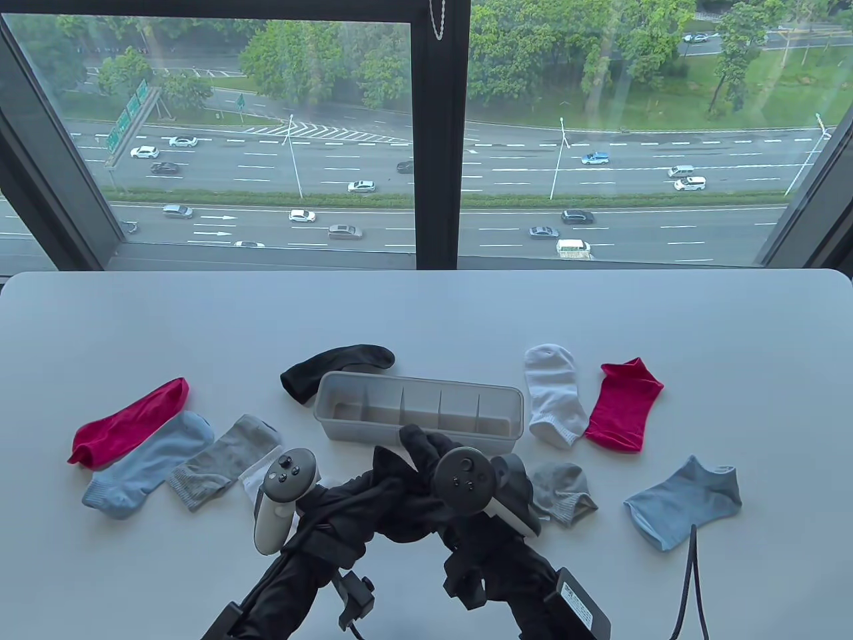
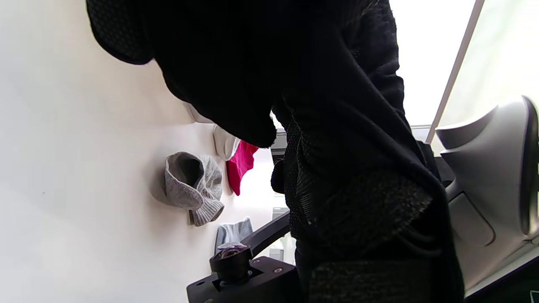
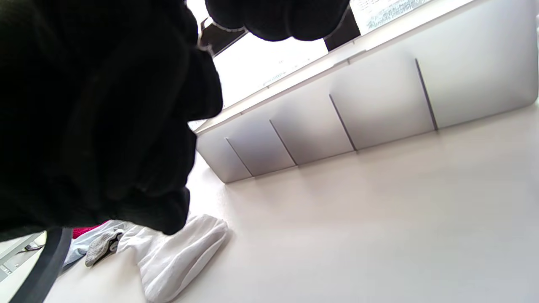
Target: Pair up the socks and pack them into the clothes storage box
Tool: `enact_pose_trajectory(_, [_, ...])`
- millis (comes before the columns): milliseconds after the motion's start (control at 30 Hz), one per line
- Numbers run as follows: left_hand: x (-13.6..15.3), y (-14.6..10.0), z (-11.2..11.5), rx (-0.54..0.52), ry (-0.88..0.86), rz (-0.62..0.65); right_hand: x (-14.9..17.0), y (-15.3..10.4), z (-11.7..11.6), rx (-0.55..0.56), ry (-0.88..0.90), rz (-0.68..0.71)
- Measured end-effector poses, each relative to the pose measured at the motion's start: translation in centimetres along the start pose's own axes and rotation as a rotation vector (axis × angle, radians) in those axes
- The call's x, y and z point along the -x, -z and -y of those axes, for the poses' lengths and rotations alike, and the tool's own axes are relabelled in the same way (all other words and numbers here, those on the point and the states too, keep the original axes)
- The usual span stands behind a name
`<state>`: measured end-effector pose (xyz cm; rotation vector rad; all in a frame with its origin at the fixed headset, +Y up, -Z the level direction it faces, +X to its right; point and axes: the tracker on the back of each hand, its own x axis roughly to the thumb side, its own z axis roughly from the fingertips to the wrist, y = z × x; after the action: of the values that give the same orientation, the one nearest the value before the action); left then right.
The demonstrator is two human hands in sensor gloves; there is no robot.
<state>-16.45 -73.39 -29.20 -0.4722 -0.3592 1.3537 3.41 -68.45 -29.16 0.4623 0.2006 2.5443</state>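
- While both hands meet just in front of the storage box, the right hand [image 1: 460,483] and the left hand [image 1: 333,507] come together over dark fabric [image 1: 393,487]. It may be a black sock, but black gloves against black cloth make that a guess.
- Whether either hand's fingers pinch, curl or lie straight cannot be told. Both wrist views are mostly filled with black glove.
- Just beyond the hands lies the clothes storage box [image 1: 418,437], a grey divided tray with its long axis running left to right across the table [image 1: 426,313]. All its compartments look empty.
- The coming move turns on this: the box sits directly ahead of the hands, its near wall close to the right hand's fingertips, so the right hand is nearer.
- A black sock [image 1: 333,370] lies touching the box's far left corner.
- Left of the hands lie a red sock [image 1: 126,423], a light blue sock [image 1: 150,463] and a grey sock [image 1: 223,460], overlapping. A white sock [image 1: 256,477] is mostly hidden under the left tracker.
- To the right lie another white sock [image 1: 553,393], another red sock [image 1: 623,407], a crumpled grey sock [image 1: 563,493] and a second light blue sock [image 1: 683,500].
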Motion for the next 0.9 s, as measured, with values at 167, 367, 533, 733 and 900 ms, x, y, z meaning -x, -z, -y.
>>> enact_pose_trajectory(167, [-0.1,0.0,-0.1,-0.042,0.020,0.033,1.8,0.5,0.2,-0.148,0.194,0.016])
enact_pose_trajectory(367, [-0.6,0.2,0.3,0.008,0.126,0.050,2.5,0.8,-0.5,-0.248,0.476,0.040])
enact_pose_trajectory(533, [-0.6,0.1,0.0,-0.014,0.440,-0.100,3.2,0.3,1.4,-0.059,0.376,-0.026])
enact_pose_trajectory(733, [-0.4,0.1,-1.2,-0.088,0.859,-0.328,4.5,-0.7,3.9,0.207,0.341,-0.130])
enact_pose_trajectory(900, [-2.3,-0.3,-0.6,0.004,0.781,-0.194,3.4,-0.4,3.4,0.125,0.250,-0.088])
